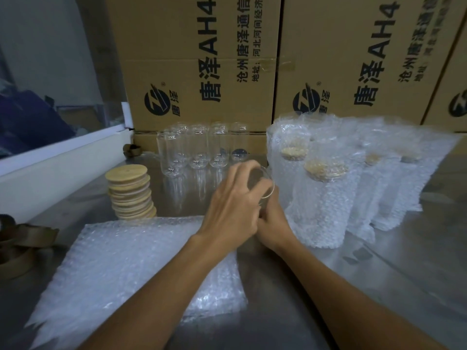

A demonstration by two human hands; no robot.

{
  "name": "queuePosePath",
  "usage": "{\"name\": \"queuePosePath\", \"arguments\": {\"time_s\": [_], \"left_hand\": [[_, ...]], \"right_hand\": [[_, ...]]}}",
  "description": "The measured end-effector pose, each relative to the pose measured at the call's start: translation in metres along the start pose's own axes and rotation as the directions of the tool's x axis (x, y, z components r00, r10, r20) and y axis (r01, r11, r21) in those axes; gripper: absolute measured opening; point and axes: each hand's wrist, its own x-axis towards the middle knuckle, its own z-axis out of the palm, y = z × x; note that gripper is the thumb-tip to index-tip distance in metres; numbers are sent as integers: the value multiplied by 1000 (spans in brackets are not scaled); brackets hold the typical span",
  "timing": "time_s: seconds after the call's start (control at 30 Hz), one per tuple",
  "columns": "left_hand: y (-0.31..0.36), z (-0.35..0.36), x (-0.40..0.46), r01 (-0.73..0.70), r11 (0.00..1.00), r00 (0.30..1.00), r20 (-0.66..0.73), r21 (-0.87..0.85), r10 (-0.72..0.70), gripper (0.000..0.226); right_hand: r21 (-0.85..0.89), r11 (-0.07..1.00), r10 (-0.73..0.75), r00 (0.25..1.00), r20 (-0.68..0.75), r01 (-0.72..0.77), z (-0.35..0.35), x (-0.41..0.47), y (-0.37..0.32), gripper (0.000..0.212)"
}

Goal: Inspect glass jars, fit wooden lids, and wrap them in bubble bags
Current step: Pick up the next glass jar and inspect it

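Note:
A clear glass jar (265,188) is held between both hands at the middle of the steel table, its open rim tilted up and to the right. My left hand (232,205) grips it from above, fingers curled over the rim. My right hand (271,223) holds it from below, mostly hidden behind the left. A stack of round wooden lids (130,192) stands to the left. Several bare jars (199,147) stand in a row behind. A flat pile of bubble bags (121,269) lies under my left forearm.
Several wrapped, lidded jars (321,198) stand upright at the right. Large cardboard boxes (202,59) wall off the back. Rolls of brown tape (17,248) lie at the left edge. A white ledge (63,160) runs along the left. Bare steel table (404,274) shows at the right front.

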Motion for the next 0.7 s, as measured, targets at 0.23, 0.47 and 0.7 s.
{"name": "queuePosePath", "arguments": {"time_s": [0.23, 0.47, 0.7], "left_hand": [[-15, 11, -9, 344, 882, 939, 118, -323, -323, 91], [-27, 13, -17, 362, 860, 932, 116, -360, -344, 94], [-34, 5, -19, 298, 870, 949, 21, -393, -316, 86]], "right_hand": [[119, 991, 71, 993, -90, -60, -3, -2, 7, 73], [180, 984, 23, 992, -125, 0, 3, -9, -15, 71], [194, 980, -19, 996, -87, 35, 0, -13, -29, 72]]}}
